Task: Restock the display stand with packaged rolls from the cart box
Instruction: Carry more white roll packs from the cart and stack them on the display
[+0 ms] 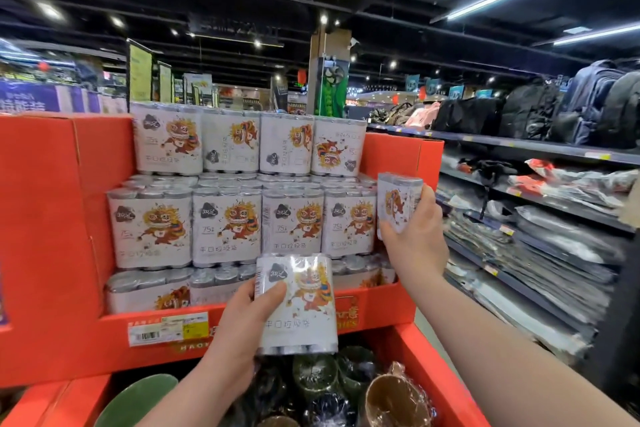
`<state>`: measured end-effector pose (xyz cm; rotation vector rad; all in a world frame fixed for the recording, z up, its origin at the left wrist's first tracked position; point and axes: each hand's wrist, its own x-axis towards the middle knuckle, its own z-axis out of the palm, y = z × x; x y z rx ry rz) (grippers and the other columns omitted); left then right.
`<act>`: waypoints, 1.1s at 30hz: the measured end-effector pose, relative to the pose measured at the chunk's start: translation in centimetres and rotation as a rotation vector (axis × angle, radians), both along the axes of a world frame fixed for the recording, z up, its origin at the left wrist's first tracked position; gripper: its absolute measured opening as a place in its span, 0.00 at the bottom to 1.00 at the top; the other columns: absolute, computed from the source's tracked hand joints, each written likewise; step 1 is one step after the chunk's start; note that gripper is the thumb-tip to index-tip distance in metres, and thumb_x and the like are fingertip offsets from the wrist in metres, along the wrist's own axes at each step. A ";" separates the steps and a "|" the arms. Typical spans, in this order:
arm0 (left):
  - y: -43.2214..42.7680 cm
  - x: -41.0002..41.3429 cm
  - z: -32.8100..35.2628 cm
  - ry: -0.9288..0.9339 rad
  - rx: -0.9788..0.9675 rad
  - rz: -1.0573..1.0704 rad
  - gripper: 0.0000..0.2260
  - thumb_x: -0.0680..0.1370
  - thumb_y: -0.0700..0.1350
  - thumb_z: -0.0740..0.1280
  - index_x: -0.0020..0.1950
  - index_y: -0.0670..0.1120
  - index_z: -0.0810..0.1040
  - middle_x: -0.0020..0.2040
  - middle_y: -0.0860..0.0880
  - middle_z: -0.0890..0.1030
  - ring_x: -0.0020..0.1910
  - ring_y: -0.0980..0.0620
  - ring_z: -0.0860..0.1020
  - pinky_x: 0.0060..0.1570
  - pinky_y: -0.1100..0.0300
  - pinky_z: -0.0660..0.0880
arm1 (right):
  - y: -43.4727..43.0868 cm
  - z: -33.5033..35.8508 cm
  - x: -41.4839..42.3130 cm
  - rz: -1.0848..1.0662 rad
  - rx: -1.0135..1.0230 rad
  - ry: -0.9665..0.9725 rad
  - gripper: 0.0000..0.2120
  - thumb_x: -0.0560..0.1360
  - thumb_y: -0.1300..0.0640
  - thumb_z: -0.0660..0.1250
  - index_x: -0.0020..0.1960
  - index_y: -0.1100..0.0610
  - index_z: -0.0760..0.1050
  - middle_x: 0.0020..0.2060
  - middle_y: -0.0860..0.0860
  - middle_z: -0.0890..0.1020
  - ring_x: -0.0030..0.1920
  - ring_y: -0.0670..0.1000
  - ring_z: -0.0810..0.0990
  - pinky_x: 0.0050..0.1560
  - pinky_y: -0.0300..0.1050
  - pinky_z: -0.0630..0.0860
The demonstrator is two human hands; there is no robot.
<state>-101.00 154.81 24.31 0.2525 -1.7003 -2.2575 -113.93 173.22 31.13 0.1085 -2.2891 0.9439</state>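
Orange stand (52, 218) is mid-restock, I judge: right hand (412, 236) clasps a pack (398, 204) at its right edge, left hand (239, 333) clasps a second pack (298, 305) before its front; each next needs a gap.

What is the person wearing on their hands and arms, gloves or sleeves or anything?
Nothing that shows. The left hand and the right hand are bare, without gloves. Both forearms are uncovered to the picture's edge, so no sleeve appears. No watch, bracelet or ring is visible.
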 end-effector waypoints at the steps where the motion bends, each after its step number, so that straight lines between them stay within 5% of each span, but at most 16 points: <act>1: -0.1 0.0 0.1 -0.001 0.004 0.000 0.11 0.77 0.42 0.67 0.58 0.44 0.77 0.48 0.44 0.86 0.47 0.43 0.84 0.50 0.45 0.79 | -0.3 0.0 -0.1 -0.008 -0.011 -0.012 0.37 0.75 0.48 0.67 0.76 0.54 0.49 0.66 0.56 0.67 0.61 0.59 0.73 0.49 0.53 0.74; 12: -0.4 -0.5 0.2 -0.023 0.011 -0.012 0.09 0.77 0.41 0.67 0.57 0.44 0.77 0.46 0.43 0.86 0.47 0.41 0.84 0.49 0.44 0.79 | 0.3 -0.2 0.7 0.070 0.300 -0.065 0.44 0.76 0.47 0.63 0.78 0.57 0.37 0.71 0.54 0.62 0.68 0.56 0.65 0.59 0.51 0.71; 17: -0.4 -0.3 0.2 -0.022 0.017 -0.017 0.09 0.77 0.41 0.67 0.57 0.43 0.77 0.46 0.43 0.86 0.47 0.40 0.83 0.50 0.43 0.79 | 1.6 1.4 1.2 -0.084 0.683 0.085 0.49 0.71 0.36 0.65 0.78 0.51 0.37 0.77 0.49 0.51 0.76 0.57 0.49 0.73 0.56 0.52; 20: -0.4 -0.2 0.2 -0.020 0.025 -0.018 0.10 0.76 0.41 0.68 0.57 0.43 0.76 0.47 0.42 0.85 0.48 0.40 0.83 0.51 0.42 0.78 | 2.5 2.9 0.5 -0.090 0.874 0.064 0.48 0.71 0.34 0.63 0.78 0.50 0.39 0.78 0.46 0.48 0.76 0.58 0.35 0.71 0.64 0.34; 23: -0.4 -0.1 0.1 -0.021 0.019 -0.015 0.11 0.76 0.41 0.68 0.58 0.43 0.76 0.47 0.43 0.85 0.47 0.41 0.84 0.50 0.43 0.79 | 2.7 4.2 0.0 -0.127 0.994 0.068 0.48 0.69 0.32 0.63 0.77 0.53 0.46 0.77 0.49 0.55 0.76 0.58 0.35 0.65 0.64 0.27; 28: -0.1 0.1 0.3 -0.015 0.021 -0.024 0.11 0.76 0.41 0.67 0.58 0.43 0.76 0.47 0.43 0.85 0.46 0.42 0.84 0.46 0.45 0.80 | 1.4 4.4 -0.7 -0.140 1.169 0.091 0.44 0.72 0.34 0.63 0.76 0.59 0.51 0.74 0.55 0.62 0.77 0.58 0.40 0.68 0.65 0.30; 33: -0.3 0.2 0.6 -0.005 0.028 -0.004 0.11 0.76 0.41 0.67 0.58 0.44 0.76 0.48 0.42 0.85 0.48 0.41 0.84 0.52 0.42 0.78 | 2.1 5.2 -1.0 -0.089 1.222 0.147 0.29 0.78 0.48 0.58 0.75 0.58 0.57 0.73 0.54 0.66 0.78 0.56 0.42 0.65 0.63 0.27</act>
